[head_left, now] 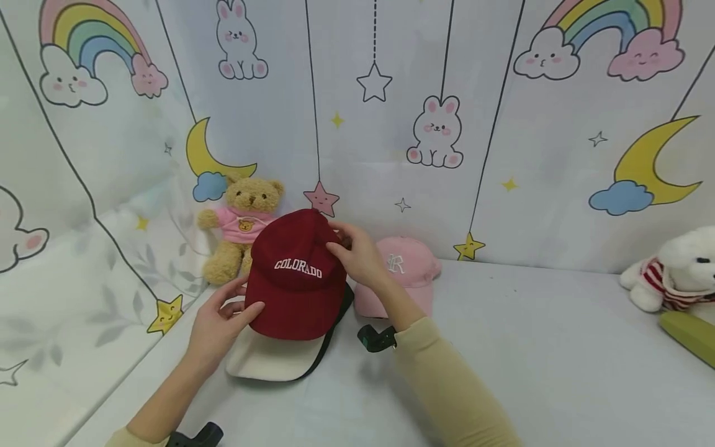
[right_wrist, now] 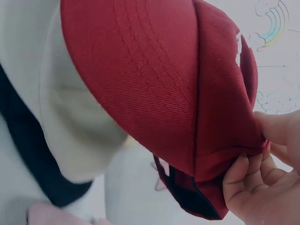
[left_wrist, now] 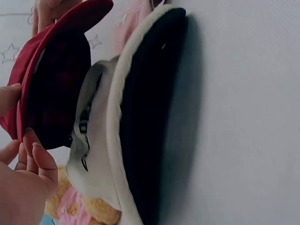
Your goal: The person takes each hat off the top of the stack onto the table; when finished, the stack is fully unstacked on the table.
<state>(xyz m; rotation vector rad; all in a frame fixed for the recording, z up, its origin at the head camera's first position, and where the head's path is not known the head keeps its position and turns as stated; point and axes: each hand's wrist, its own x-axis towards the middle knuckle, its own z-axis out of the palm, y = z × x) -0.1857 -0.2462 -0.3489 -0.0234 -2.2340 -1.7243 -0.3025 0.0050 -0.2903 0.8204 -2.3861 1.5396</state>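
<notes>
Dark-red fabric baseball cap (head_left: 296, 279), white COLORADO lettering; crown up, brim sloping down, pinched between left hand (head_left: 216, 323) and right hand (head_left: 360, 253).

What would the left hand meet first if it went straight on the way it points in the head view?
The red cap: the left hand grips it at its left side, so nothing comes between. Depth beyond the cap is hard to judge.
</notes>
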